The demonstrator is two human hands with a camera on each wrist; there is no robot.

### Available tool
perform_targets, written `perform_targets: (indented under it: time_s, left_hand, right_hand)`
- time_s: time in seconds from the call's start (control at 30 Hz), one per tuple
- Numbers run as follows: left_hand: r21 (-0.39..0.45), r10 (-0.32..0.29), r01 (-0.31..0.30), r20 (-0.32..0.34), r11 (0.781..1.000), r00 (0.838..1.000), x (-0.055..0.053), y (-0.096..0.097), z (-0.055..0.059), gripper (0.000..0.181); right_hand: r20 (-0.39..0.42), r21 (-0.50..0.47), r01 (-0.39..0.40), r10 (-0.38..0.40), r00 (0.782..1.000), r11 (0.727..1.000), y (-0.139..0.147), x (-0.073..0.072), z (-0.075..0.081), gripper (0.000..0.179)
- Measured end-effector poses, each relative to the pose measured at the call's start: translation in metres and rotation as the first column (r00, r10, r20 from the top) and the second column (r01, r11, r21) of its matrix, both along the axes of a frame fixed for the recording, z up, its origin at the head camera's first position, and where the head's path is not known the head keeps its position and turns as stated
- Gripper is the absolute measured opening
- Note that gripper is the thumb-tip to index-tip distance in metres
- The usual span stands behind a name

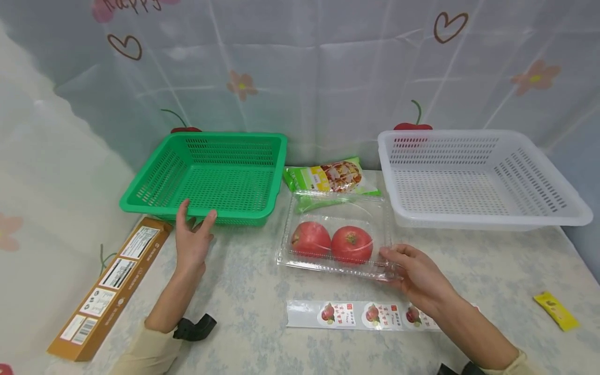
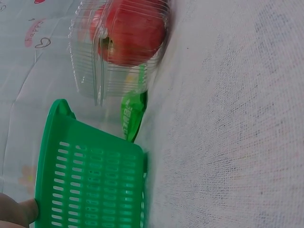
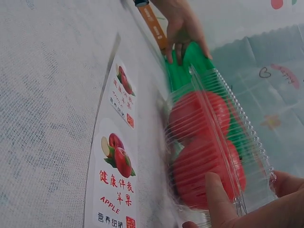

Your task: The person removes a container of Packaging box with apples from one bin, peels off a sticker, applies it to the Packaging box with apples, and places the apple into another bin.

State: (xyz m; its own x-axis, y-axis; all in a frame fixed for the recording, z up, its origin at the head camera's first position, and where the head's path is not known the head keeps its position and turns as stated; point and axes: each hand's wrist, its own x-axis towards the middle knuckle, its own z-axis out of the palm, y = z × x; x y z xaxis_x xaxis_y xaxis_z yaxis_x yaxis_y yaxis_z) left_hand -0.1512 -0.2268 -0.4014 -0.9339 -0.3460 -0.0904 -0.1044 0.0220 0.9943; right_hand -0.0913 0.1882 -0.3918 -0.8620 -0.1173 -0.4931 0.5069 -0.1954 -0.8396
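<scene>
A clear plastic clamshell box (image 1: 335,207) holds two red apples (image 1: 352,244), side by side. My right hand (image 1: 419,276) pinches the box at its right front corner; in the right wrist view a finger (image 3: 218,197) lies along its side. The lid is down over the apples. At the front rim of the green basket (image 1: 201,214) is my left hand (image 1: 194,242), fingers spread, with the fingertips overlapping the rim. Below the box lies a strip of apple-printed labels (image 1: 344,315), partly covered by the right hand and forearm.
A white basket (image 1: 487,221) stands at the back right. Behind the clamshell lies a green food packet (image 1: 323,177). A long brown carton (image 1: 110,291) rests at the left, and a small yellow packet (image 1: 556,311) at the right. A printed curtain hangs behind the table.
</scene>
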Motion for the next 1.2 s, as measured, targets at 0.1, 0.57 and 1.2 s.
perform_targets:
  time_s: [0.1,0.57,1.2]
  left_hand:
    - [-0.005,0.003,-0.003,-0.003,1.000,1.000,0.000,0.000,0.001,0.080]
    - [-0.076,-0.035,0.033,-0.020,0.997,0.999,0.000,-0.001,-0.005,0.082]
    - [-0.154,-0.004,-0.024,-0.179,0.988,0.984,0.053,0.029,-0.001,0.059]
  right_hand:
    - [0.004,0.015,-0.007,0.007,1.000,1.000,0.000,0.000,0.001,0.059]
    - [-0.084,0.211,-0.075,0.095,0.992,0.975,0.002,0.028,0.006,0.083]
    - [-0.219,0.412,-0.128,0.234,0.947,0.902,0.000,0.053,0.006,0.076]
